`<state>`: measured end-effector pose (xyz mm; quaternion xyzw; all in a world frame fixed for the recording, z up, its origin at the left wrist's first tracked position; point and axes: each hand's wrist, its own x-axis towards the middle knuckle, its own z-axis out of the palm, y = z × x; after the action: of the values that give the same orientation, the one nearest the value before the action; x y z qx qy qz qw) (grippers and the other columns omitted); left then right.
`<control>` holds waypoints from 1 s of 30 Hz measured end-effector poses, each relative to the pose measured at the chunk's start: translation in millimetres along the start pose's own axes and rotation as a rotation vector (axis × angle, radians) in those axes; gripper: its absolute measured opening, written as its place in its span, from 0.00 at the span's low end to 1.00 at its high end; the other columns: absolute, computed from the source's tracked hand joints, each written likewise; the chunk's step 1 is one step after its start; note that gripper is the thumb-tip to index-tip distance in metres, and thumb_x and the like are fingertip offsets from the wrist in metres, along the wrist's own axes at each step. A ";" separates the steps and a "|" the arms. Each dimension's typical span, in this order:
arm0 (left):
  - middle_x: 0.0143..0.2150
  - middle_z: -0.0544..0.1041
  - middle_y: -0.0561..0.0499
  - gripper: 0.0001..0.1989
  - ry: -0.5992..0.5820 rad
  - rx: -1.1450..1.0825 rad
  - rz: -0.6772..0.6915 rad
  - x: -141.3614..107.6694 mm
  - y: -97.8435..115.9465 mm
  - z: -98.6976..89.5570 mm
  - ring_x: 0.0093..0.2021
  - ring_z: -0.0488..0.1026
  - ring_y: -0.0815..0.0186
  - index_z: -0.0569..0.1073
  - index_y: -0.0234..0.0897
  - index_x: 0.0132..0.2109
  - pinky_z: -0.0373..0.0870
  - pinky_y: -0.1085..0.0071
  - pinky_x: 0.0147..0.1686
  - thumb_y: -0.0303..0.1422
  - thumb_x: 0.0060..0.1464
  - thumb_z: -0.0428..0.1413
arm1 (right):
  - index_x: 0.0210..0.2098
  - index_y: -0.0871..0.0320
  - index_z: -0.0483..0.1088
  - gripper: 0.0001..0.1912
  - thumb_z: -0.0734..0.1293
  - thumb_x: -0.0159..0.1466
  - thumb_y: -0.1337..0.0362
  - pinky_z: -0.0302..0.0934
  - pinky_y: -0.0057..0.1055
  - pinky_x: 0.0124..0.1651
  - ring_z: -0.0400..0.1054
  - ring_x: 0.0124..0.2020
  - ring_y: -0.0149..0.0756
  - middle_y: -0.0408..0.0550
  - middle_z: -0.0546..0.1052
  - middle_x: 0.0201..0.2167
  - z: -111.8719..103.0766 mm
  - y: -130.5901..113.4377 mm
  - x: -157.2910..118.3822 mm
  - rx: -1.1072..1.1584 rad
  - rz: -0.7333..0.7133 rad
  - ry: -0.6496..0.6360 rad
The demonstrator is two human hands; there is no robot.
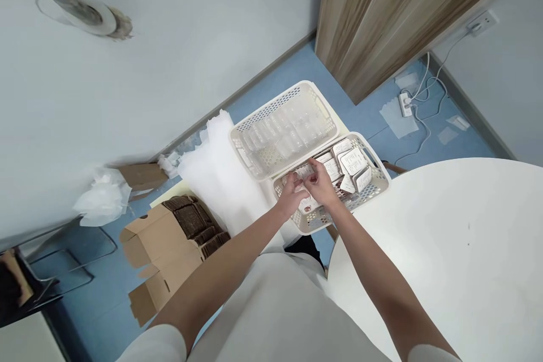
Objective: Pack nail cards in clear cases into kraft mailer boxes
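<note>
Both hands are down inside the near white plastic basket (375,186), at its left half. My left hand (292,197) curls its fingers and thumb around small printed cards (304,171). Close beside it, my right hand (321,184) has its fingertips pinched at the same cards, close to the left fingers. The exact grip is partly hidden by the fingers. More white printed cards (353,162) lie stacked and loose in the right half of the basket. Reddish print shows on some cards below the hands.
A second white basket (328,110) behind holds several clear plastic pieces (284,127). White foam sheeting (231,181) and folded brown cardboard boxes (169,237) are at left. A round white table (462,237) stands at right. A power strip (405,105) with cables lies on the floor.
</note>
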<state>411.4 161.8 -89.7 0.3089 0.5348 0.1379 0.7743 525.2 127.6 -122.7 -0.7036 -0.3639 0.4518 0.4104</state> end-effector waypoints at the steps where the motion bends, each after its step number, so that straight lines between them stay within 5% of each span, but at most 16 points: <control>1: 0.63 0.49 0.47 0.44 0.004 0.020 0.010 -0.6 -1.1 -0.5 0.59 0.53 0.54 0.49 0.44 0.60 0.60 0.61 0.51 0.22 0.34 0.55 | 0.53 0.55 0.56 0.30 0.60 0.51 0.72 0.64 0.37 0.36 0.64 0.28 0.30 0.53 0.61 0.50 -1.3 -1.3 1.0 -0.036 -0.014 0.009; 12: 0.57 0.60 0.47 0.29 0.047 -0.014 -0.023 -7.8 -1.4 -9.4 0.56 0.59 0.59 0.61 0.43 0.51 0.61 0.64 0.50 0.25 0.39 0.56 | 0.33 0.55 0.68 0.09 0.58 0.57 0.69 0.59 0.35 0.41 0.63 0.36 0.38 0.48 0.68 0.33 -1.0 -7.7 5.0 -0.214 -0.128 0.080; 20: 0.58 0.58 0.45 0.24 -0.007 -0.084 -0.058 -30.8 5.9 -16.7 0.55 0.61 0.61 0.62 0.42 0.51 0.60 0.65 0.50 0.31 0.45 0.56 | 0.31 0.54 0.68 0.07 0.59 0.56 0.69 0.58 0.37 0.45 0.64 0.40 0.38 0.47 0.71 0.35 -5.3 -24.2 -19.3 -0.140 -0.172 0.100; 26: 0.59 0.58 0.43 0.30 -0.045 0.028 0.053 -54.9 -11.2 -25.3 0.53 0.63 0.60 0.59 0.42 0.55 0.61 0.64 0.49 0.34 0.45 0.58 | 0.29 0.54 0.66 0.06 0.66 0.53 0.60 0.62 0.36 0.39 0.68 0.36 0.37 0.45 0.73 0.32 -1.0 -47.6 -69.6 0.311 0.043 0.253; 30: 0.52 0.67 0.45 0.19 -0.164 0.138 0.196 -83.7 -14.8 -31.2 0.49 0.66 0.61 0.67 0.41 0.48 0.63 0.63 0.46 0.41 0.48 0.55 | 0.27 0.54 0.63 0.11 0.69 0.50 0.58 0.64 0.34 0.39 0.70 0.33 0.35 0.40 0.71 0.24 15.8 -66.0 -118.3 0.733 0.163 0.253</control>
<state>348.5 115.2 -44.2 0.4222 0.4451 0.1500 0.7754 462.4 53.3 -27.0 -0.5870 -0.0680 0.4926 0.6389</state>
